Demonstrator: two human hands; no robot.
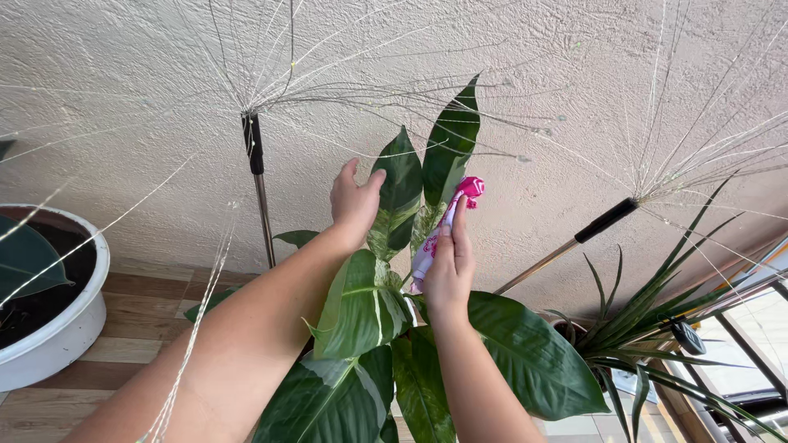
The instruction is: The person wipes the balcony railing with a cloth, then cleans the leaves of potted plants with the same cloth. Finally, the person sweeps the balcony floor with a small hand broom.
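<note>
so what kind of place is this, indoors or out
Probably a home balcony or enclosed porch: a rough plastered wall, wood-look floor tiles, window frames at the right, and potted plants, including a white pot and the variegated plant the hands tend.
</note>
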